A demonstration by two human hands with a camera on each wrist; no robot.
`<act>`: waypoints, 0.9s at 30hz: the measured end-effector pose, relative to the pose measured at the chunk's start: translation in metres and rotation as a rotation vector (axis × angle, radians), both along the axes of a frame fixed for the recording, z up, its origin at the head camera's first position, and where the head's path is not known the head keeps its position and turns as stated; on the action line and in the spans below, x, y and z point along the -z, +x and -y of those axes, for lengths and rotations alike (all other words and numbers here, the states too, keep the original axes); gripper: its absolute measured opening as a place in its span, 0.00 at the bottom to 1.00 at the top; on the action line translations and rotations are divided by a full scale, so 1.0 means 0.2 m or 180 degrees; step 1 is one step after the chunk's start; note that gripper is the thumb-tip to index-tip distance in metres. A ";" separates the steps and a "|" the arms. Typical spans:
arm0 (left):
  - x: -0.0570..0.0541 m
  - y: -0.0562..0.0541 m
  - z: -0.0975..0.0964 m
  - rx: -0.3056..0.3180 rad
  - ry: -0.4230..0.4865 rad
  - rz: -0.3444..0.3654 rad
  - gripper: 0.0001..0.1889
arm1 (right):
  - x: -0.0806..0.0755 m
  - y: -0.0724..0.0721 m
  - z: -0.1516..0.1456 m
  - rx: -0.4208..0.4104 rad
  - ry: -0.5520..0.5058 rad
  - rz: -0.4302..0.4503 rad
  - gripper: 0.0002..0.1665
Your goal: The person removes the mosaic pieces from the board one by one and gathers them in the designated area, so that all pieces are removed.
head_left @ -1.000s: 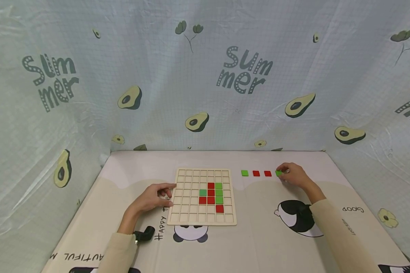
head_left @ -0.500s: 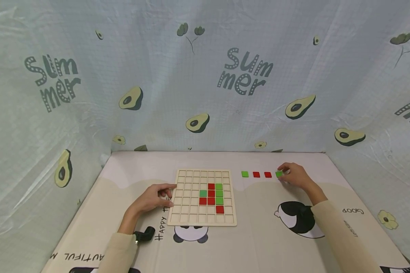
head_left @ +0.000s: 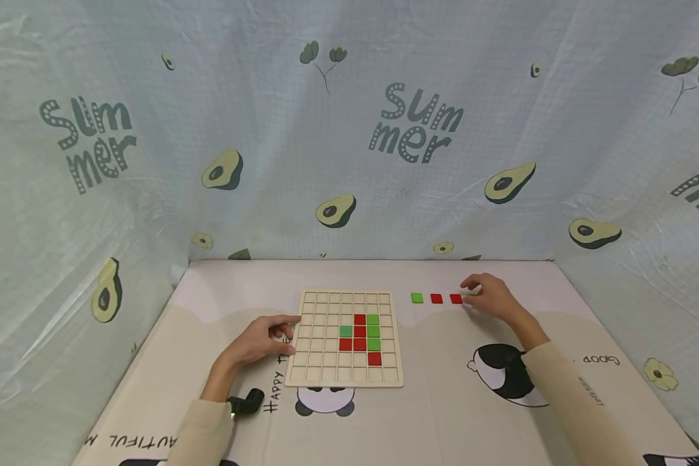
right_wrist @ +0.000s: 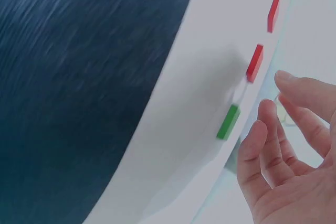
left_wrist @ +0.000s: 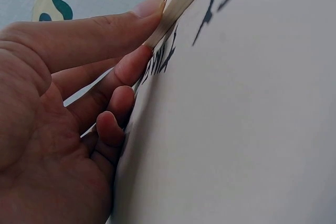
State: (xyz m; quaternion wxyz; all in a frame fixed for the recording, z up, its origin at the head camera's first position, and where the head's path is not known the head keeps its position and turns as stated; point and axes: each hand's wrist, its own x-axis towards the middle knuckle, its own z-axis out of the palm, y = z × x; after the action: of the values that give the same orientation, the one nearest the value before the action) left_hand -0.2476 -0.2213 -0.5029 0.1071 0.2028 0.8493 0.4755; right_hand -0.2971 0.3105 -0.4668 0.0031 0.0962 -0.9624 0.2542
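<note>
My left hand touches the left edge of a wooden grid board, thumb and forefinger against its side and the other fingers loosely bent. In the left wrist view the thumb lies on the board's pale edge. Several red and green square tiles sit in the grid, among them a teal-green tile. My right hand hovers over the right end of a tile row, holding nothing. A green tile lies under it, mostly hidden in the head view, beside a red tile.
Further left in the row lie another red tile and a green tile. A printed cloth covers the table. A patterned curtain hangs behind and at both sides.
My right hand has let go of the green tile at the row's right end and shifted left towards the red one. The left hand stays at the board's edge.
</note>
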 end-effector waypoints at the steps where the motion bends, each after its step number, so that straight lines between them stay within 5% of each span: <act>1: 0.00 0.00 0.00 -0.0002 0.0002 0.0001 0.38 | 0.00 0.00 0.01 -0.0008 0.0000 -0.0005 0.16; 27: -0.01 0.02 -0.01 -0.0025 0.0000 -0.0006 0.38 | -0.03 0.00 0.37 -0.0633 -0.0159 -0.0248 0.16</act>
State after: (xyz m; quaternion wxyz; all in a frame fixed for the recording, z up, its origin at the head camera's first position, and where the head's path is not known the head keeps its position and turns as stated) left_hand -0.2442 -0.2193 -0.5015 0.1045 0.1998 0.8502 0.4757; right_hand -0.2978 0.2356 -0.4609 0.0176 0.2009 -0.9406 0.2731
